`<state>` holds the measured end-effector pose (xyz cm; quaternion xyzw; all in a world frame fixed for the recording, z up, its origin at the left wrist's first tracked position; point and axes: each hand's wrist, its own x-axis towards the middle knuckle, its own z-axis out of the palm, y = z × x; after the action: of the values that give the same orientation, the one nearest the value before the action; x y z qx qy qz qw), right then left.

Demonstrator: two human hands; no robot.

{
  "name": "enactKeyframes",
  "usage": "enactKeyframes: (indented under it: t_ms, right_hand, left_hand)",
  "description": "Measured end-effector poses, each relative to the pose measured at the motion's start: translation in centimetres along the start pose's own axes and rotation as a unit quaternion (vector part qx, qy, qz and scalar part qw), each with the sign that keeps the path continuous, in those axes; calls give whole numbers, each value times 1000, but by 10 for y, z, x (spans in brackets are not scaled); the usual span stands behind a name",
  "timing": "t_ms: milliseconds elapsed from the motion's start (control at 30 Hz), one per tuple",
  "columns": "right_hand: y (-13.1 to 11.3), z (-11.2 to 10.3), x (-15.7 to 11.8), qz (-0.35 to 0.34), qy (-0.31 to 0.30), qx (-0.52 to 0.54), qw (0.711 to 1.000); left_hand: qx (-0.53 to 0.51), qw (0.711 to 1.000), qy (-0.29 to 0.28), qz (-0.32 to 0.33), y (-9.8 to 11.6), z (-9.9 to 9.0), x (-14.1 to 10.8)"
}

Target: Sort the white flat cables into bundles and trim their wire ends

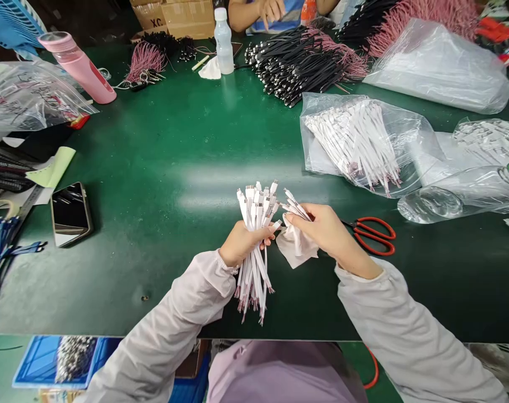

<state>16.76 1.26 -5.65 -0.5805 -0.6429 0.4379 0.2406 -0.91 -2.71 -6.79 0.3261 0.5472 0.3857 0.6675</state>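
Left hand (241,243) closed in a snug grip around a thick bundle of white cables (256,210), held up over the near part of the green surface (153,224); connector ends fanned out above the fist, pale frayed tails hanging below it; right hand (317,229) closed in a pinch on a small sheaf of white cables (296,205), connector tips angled toward the bundle and just beside it; a crumpled white cloth (295,246) bunched under that hand, whether held or only lying there impossible to tell.

For clean handling: fist firm but not crushing, connector ends kept level, sheaf kept low and close to the bundle, so that no strand slips or snags on its neighbours; tails kept well away from the scissors.

Red-handled scissors (374,235) lying just beyond the right hand, blades toward it; a clear plastic bag of white cables (355,143) farther off on the right; a dark phone (70,214) well to the left; a heap of black cables (296,67) at the far side, near a water bottle (223,42); a pink flask (80,67) at the far left; a co-worker's hand (271,8) past the far edge, well apart.
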Motion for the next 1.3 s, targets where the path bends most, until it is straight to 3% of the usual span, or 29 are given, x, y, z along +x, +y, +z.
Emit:
enactKeyframes:
  t_ms: [100, 167, 367, 467, 600, 700, 1000, 1167, 1233, 1300]
  right_hand:
    - [4, 2, 0, -2, -76, 67, 995]
    - [4, 6, 0, -10, -85, 62, 994]
    - [-4, 18, -2, -50, 37, -69, 996]
    - [-1, 13, 0, -34, 69, -59, 995]
    - [5, 6, 0, -5, -12, 43, 999]
    - [4, 8, -2, -24, -42, 18, 999]
    - [0, 26, -2, -109, 87, -165, 977]
    - [13, -7, 6, -87, 193, -316, 925]
    - [12, -19, 4, -70, 255, -300, 917]
    - [6, -20, -1, -62, 260, -212, 940]
  left_hand:
    - [1, 1000, -7, 1, -1, -1, 1]
    - [-1, 1000, -10, 1, -3, -2, 1]
    - [-4, 1000, -14, 5, -4, -2, 3]
    - [-6, 1000, -13, 5, -2, -2, 3]
    - [-7, 1000, -9, 0, -1, -2, 2]
    - [1, 1000, -12, -3, 0, -3, 1]
    - [-4, 1000, -23, -6, -3, -4, 3]
    - [-32, 999, -32, -12, 0, -1, -1]
    - [-47, 998, -37, -8, 1, 0, -2]
    - [-58, 998, -33, -2, 0, 1, -2]
